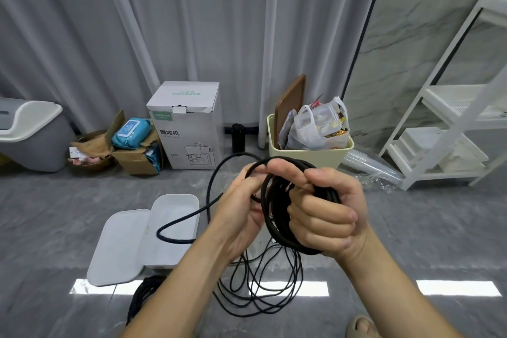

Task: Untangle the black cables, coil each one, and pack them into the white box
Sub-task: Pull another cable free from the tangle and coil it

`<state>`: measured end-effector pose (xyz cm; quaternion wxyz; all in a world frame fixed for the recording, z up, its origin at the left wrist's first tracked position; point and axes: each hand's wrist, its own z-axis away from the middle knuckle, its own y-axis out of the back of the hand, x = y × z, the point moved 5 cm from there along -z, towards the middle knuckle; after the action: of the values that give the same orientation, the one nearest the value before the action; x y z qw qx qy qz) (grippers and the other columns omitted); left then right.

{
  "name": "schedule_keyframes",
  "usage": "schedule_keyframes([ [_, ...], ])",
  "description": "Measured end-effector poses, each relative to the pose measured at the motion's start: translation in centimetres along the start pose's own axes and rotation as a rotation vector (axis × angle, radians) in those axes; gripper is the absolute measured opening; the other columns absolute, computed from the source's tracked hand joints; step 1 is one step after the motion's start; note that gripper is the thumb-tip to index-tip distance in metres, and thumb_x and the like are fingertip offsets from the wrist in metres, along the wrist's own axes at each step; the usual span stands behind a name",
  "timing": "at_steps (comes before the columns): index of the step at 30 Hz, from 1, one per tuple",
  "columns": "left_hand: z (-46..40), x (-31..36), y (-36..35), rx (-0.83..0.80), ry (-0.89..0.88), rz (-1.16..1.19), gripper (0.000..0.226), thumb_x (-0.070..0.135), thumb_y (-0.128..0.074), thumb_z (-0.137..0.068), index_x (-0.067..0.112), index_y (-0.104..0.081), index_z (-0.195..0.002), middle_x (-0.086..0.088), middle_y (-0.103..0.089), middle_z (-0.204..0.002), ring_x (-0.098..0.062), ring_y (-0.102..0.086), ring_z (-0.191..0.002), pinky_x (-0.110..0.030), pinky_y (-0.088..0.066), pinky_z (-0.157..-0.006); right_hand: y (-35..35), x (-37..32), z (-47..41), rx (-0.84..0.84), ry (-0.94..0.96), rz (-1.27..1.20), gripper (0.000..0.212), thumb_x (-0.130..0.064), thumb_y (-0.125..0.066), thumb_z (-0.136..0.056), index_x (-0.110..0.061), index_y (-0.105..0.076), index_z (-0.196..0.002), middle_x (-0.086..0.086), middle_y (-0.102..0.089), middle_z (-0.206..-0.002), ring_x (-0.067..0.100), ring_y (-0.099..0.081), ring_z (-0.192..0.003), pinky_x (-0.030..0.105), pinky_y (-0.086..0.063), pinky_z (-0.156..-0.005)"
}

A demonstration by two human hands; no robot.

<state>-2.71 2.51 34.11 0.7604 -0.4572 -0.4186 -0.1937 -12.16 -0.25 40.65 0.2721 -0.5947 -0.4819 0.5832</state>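
My right hand (326, 208) grips a coil of black cable (274, 217) held up in mid-air. At the coil's upper left my left hand (241, 208) pinches a strand of the same cable, whose free length (211, 186) loops out to the left over the white box (175, 208). The box lies open on the grey floor with its white lid (120, 247) leaning against its left side. Loose black cable loops (260, 282) lie on the floor below my hands. Another black cable bundle (142, 293) lies near the lid, partly hidden by my left forearm.
Along the curtain stand a grey bin (33, 134), a cardboard box with wipes (134, 145), a white coffee-machine carton (189, 123) and a cream tub (310, 153) with bags. A white shelf rack (450, 129) stands right. My sandalled foot (362, 326) is at the bottom.
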Motion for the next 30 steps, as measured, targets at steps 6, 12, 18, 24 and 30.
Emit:
schedule_keyframes([
  [6,0.7,0.5,-1.0,-0.109,0.044,0.104,0.015,0.024,-0.063,-0.078,0.013,-0.065,-0.089,0.004,-0.055,-0.060,-0.003,-0.047,-0.050,-0.015,-0.045,-0.050,-0.3,-0.3,0.1,-0.009,0.036,-0.015,0.049,-0.012,-0.029,-0.099,0.007,-0.041,-0.143,-0.003,-0.031,-0.041,0.004,-0.021,-0.030,0.019,-0.029,-0.033],
  [12,0.4,0.6,-0.2,-0.091,0.130,0.482,0.047,-0.011,-0.086,-0.054,0.013,-0.050,-0.075,0.009,-0.018,-0.053,-0.003,-0.032,-0.033,-0.020,-0.053,-0.049,0.0,-1.0,0.5,0.012,0.095,-0.044,0.049,-0.012,-0.030,-0.098,0.007,-0.041,-0.142,0.001,-0.039,-0.046,0.004,-0.021,-0.030,0.019,-0.030,-0.033],
  [18,1.2,1.8,0.2,-0.058,0.041,0.568,0.021,0.006,-0.063,-0.077,0.012,-0.062,-0.057,0.005,-0.033,-0.047,-0.008,-0.041,-0.055,-0.035,-0.056,-0.089,0.0,-1.5,0.5,0.007,0.154,-0.066,0.049,-0.012,-0.029,-0.099,0.002,-0.039,-0.145,-0.004,-0.029,-0.041,0.005,-0.022,-0.030,0.020,-0.030,-0.034],
  [24,0.7,2.0,1.3,-0.122,-0.015,0.690,0.044,-0.010,-0.090,-0.046,0.005,-0.066,-0.079,-0.009,-0.060,-0.076,-0.018,-0.061,-0.070,-0.031,-0.057,-0.078,1.4,-1.7,0.5,0.056,0.202,-0.079,0.051,-0.012,-0.028,-0.099,-0.007,-0.032,-0.150,0.000,-0.036,-0.045,0.006,-0.023,-0.031,0.023,-0.038,-0.039],
  [30,0.5,4.4,5.0,-0.019,-0.169,0.822,0.037,-0.025,-0.055,-0.060,0.004,-0.051,-0.083,-0.002,-0.050,-0.075,-0.010,-0.059,-0.070,-0.035,-0.059,-0.082,2.0,-2.6,1.7,0.078,0.282,-0.100,0.052,-0.010,-0.029,-0.101,-0.014,-0.026,-0.152,-0.002,-0.031,-0.045,0.005,-0.022,-0.032,0.024,-0.038,-0.041],
])
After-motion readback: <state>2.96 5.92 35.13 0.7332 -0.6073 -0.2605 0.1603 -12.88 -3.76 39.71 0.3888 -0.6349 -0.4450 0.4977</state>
